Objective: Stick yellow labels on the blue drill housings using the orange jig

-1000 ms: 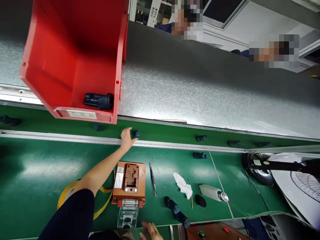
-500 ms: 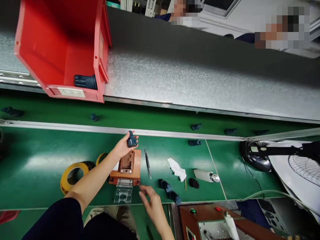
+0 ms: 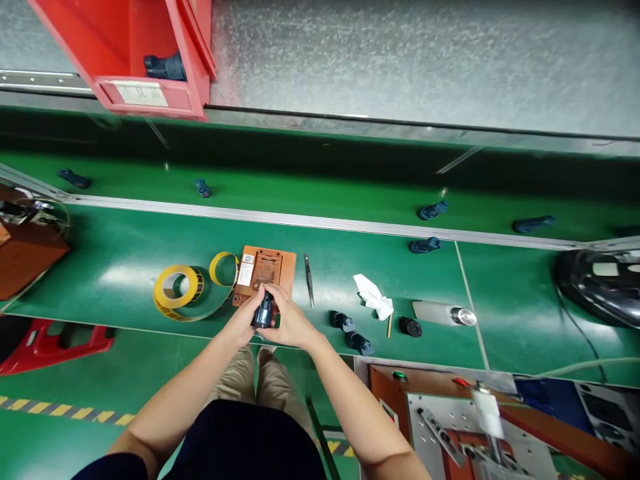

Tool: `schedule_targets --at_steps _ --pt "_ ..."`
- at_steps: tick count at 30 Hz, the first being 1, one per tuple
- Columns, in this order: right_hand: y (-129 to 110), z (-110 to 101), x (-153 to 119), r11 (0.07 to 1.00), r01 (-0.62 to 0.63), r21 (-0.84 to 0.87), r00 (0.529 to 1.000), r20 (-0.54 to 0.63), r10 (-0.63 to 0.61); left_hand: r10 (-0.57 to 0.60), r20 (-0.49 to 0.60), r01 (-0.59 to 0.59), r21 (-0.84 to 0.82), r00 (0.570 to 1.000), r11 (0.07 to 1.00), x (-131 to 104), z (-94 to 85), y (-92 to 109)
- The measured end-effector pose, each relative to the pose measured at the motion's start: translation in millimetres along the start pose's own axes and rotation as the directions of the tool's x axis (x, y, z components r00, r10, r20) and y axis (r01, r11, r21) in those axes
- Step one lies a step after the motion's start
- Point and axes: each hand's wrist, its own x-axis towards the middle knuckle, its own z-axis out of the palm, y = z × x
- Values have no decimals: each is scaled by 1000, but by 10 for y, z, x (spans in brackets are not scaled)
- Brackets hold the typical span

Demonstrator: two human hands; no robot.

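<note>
A dark blue plastic housing (image 3: pixel 263 312) is held between my two hands close to the bench's front edge. My left hand (image 3: pixel 244 319) grips it from the left, and my right hand (image 3: pixel 291 321) closes on it from the right. The fingers of both are curled around it and partly hidden. Just beyond them lies an orange-brown fixture block (image 3: pixel 287 270) with a recessed nest and a white label; my hands cover its near end. Black tweezers (image 3: pixel 309 280) rest to the right of the block. A roll of yellow tape (image 3: pixel 163 293) sits to its left, its strip trailing toward the block.
Two dark housings (image 3: pixel 359 343) lie right of my hands, near a white cloth (image 3: pixel 373 295), a dark round cap (image 3: pixel 410 327) and a bottle (image 3: pixel 440 313). Several more parts sit along the green belt (image 3: pixel 310 193). A red bin (image 3: pixel 195 100) stands on the metal shelf; a machine (image 3: pixel 425 400) is front right.
My left hand has brought the housing back from beside the rail toward me. My right hand has come up and taken hold of it too. The camera view has tilted down.
</note>
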Motion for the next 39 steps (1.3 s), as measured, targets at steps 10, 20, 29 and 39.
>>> schedule_targets --at_steps 10,20,29,39 --pt "698 -167 777 988 -21 -155 993 -116 3 573 -338 -256 650 746 716 -365 -803 -825" --pt "1070 -63 670 953 56 -298 998 1 -58 411 -85 -324 480 908 815 -490 -890 -1025" --pt "1428 307 -212 787 -520 -333 579 -815 37 208 160 -217 44 965 975 -86 -494 142" --pt "1614 383 -242 665 -680 -308 518 -844 139 362 136 -365 617 922 697 102 -962 368"
